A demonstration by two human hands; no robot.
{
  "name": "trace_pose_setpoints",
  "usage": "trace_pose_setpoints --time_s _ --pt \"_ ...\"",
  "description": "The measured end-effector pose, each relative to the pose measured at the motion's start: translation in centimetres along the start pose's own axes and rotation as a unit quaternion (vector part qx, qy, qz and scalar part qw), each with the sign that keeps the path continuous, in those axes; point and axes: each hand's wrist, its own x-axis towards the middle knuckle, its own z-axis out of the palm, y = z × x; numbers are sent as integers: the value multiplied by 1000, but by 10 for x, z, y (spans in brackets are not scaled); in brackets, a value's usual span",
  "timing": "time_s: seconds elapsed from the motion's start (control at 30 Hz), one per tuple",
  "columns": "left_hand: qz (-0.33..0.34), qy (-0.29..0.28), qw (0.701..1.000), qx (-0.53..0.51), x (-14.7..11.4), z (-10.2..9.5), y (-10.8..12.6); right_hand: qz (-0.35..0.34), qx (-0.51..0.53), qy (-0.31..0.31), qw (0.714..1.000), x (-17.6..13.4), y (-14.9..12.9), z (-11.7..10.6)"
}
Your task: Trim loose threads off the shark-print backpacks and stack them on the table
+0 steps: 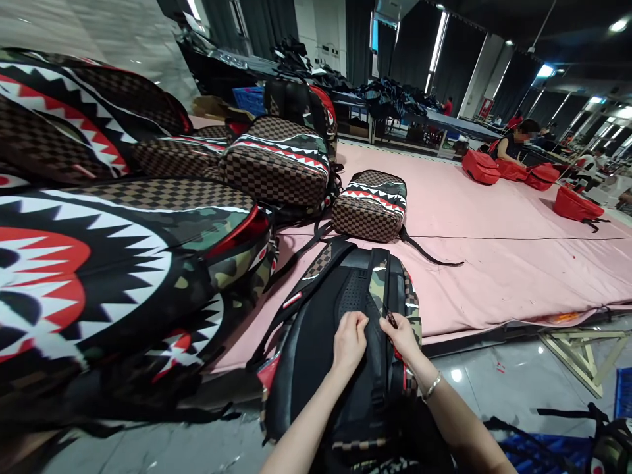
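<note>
A black-backed backpack (316, 342) with brown checkered and camouflage trim lies back side up before me, over the table's near edge. My left hand (350, 339) is closed in a pinch above the back panel, beside the shoulder strap (378, 289); what its fingertips hold is too small to make out. My right hand (402, 337) is closed around a small dark tool (392, 320), just right of that strap. Both hands are close together, with the strap between them. A small checkered bag (371, 205) with a shark-mouth print sits just beyond the backpack.
Shark-print backpacks (197, 204) are piled on the left. Red bags (481, 166) lie at the far right of the pink-covered table (494, 250), near a seated person (513, 145). Blue crates (548, 451) stand on the floor at the lower right. Dark items cover a rear table.
</note>
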Motion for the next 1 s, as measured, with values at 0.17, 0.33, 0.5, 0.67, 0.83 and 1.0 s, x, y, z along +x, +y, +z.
trace_pose_setpoints --time_s 0.17,0.33,0.5,0.67,0.83,1.0 --pt "0 59 998 31 -2 3 -3 -128 -230 62 963 -9 -18 -13" --pt "17 68 997 43 -2 4 -2 -272 -480 6 834 -12 -36 -22" --pt "30 57 997 51 -2 10 1 -281 -550 -11 786 -7 -46 -19" --pt "31 33 997 61 -7 11 4 -271 -506 -18 819 -3 -43 -19" --pt "28 -37 996 75 1 -27 -4 -203 -316 6 927 -6 -20 -38" --pt "-55 71 989 121 50 -98 -41 -112 -142 3 984 -7 11 -55"
